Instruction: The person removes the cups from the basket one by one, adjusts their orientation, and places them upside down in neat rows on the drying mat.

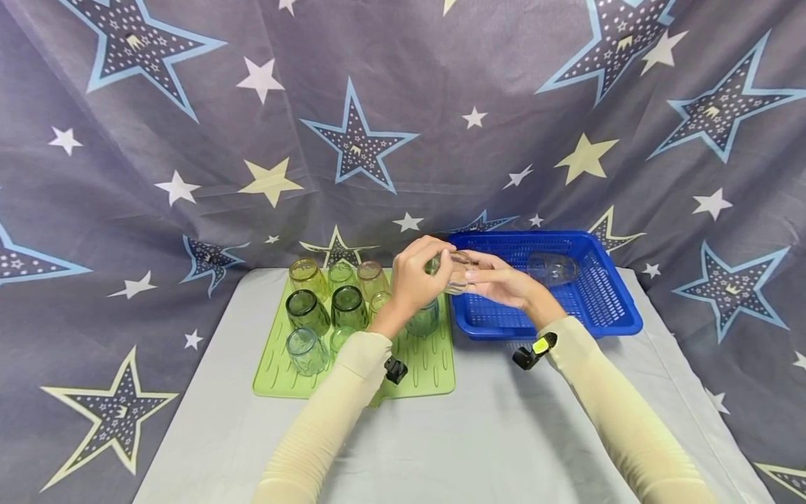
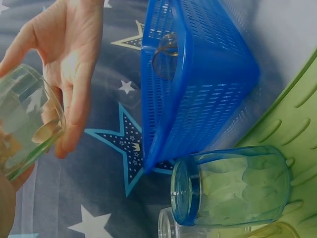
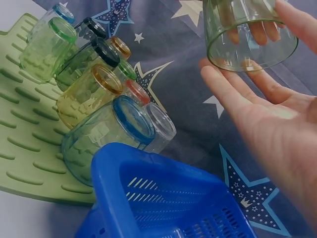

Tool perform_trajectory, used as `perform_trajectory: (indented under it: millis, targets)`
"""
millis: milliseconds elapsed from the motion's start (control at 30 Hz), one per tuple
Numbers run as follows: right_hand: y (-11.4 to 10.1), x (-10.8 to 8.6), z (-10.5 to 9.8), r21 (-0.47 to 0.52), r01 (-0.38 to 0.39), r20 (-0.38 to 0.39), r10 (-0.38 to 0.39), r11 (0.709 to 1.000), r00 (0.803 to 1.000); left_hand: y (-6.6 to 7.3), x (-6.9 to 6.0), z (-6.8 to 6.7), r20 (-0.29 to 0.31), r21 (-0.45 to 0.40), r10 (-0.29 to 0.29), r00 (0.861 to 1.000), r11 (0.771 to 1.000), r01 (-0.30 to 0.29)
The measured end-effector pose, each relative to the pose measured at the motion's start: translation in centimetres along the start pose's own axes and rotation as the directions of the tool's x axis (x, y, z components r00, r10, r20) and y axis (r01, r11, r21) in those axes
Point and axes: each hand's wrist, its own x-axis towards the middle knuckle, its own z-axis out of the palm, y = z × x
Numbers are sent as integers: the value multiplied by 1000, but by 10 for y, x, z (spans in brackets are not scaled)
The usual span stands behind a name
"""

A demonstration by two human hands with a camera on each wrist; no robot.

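A pale green-tinted glass tumbler [image 1: 458, 271] is held between both hands above the gap between the mat and the basket. My left hand [image 1: 420, 274] grips it at the left end. With thumb and fingers, my right hand [image 1: 504, 281] holds it from the right. In the right wrist view, the tumbler's round edge [image 3: 252, 67] faces the right hand's fingers [image 3: 237, 101]. Seen from the left wrist, the tumbler [image 2: 29, 119] lies tilted before the right palm [image 2: 69, 64]. Part of the left hand's grip is hidden.
Several coloured glasses, among them a blue one [image 1: 307, 351] and a dark green one [image 1: 307, 313], stand on a green ridged mat [image 1: 434, 374] at left. A blue basket [image 1: 620, 318] at right has a clear glass [image 1: 552, 269] in it. A starred curtain [image 1: 441, 175] hangs behind.
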Motion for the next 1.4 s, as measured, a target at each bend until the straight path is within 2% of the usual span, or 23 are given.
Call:
perform_trajectory:
  millis: [333,500,767,900,1033,1167,1233,1400]
  targets:
    - [1,3,0,-78,-46,2,47,996,999,-3,1,-6,36,24,15,999,1000,-15]
    - [-3,4,1,-138,-83,-27,80,987,996,-2,1,-11,48,40,13,999,999,-15]
    - [-31,5,-5,-246,-102,-53,91,964,994,-6,-4,-23,94,73,-3,996,997,-4]
    - [-50,2,-12,-322,-137,-108,107,937,988,-9,-8,-30,129,75,-18,991,997,8]
    - [-66,-2,-20,-428,-209,-240,113,879,964,-13,-14,-38,168,89,-31,985,996,16]
    - [-76,-6,-31,-538,-293,-372,89,791,924,-17,-22,-46,225,122,-49,973,992,21]
    - [-80,-7,-36,-595,-331,-422,66,732,904,-19,-26,-50,248,140,-48,967,990,14]
    - [-90,-12,-46,-708,-428,-502,26,561,865,-23,-36,-56,286,171,-23,958,985,-28]
